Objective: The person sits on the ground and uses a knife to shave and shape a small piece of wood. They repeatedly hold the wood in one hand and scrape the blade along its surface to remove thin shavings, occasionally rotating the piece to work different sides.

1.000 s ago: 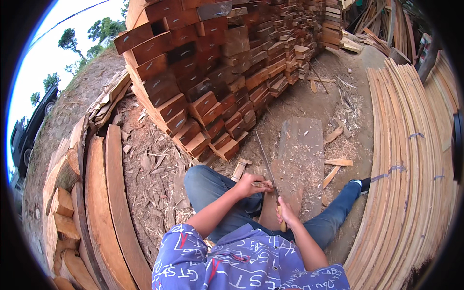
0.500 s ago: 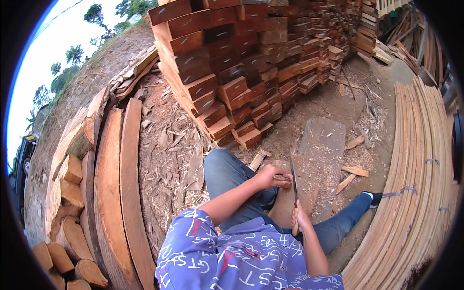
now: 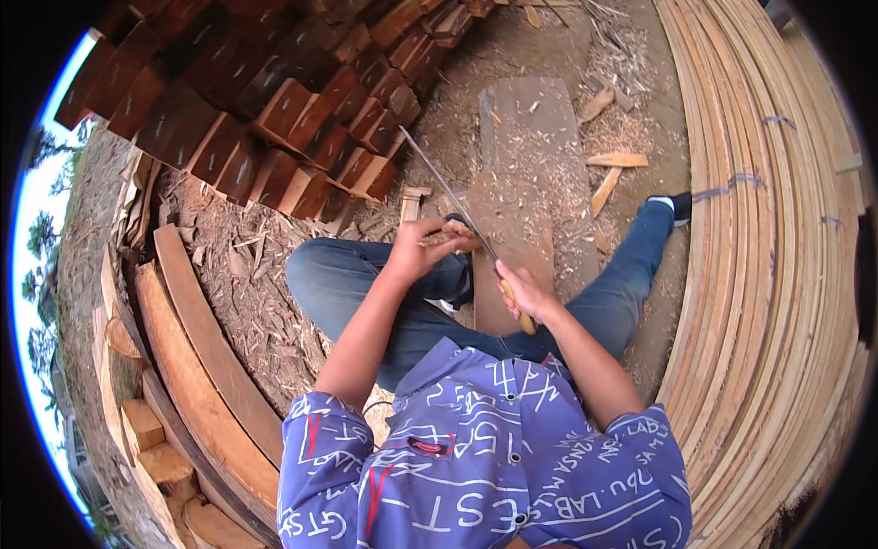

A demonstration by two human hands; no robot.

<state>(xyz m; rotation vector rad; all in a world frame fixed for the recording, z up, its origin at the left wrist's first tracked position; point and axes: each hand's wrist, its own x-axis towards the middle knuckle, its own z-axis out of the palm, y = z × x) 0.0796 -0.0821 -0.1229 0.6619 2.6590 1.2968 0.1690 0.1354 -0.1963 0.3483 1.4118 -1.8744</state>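
Note:
Seated on the ground, I have my left hand [image 3: 421,249] closed around a small piece of wood [image 3: 465,241], much of it covered by my fingers. My right hand [image 3: 528,291] grips the yellowish wooden handle of a long-bladed knife [image 3: 445,189]. Its narrow dark blade slants away to the far left, passing close by the held wood. Whether the edge touches the wood I cannot tell. Beneath both hands lies a brown board [image 3: 514,212], between my bent left leg and outstretched right leg.
Stacked reddish timber [image 3: 274,119] rises at the far left. Long bundled wooden strips [image 3: 732,238] run along the right. Thick slabs [image 3: 197,366] lie at the left. Beyond the board is a grey plank [image 3: 530,119] with shavings; offcuts [image 3: 617,160] lie beside it.
The view has tilted down and turned, so the timber stack moves up and left. The knife blade, upright before, now leans to the far left. Both hands keep their holds.

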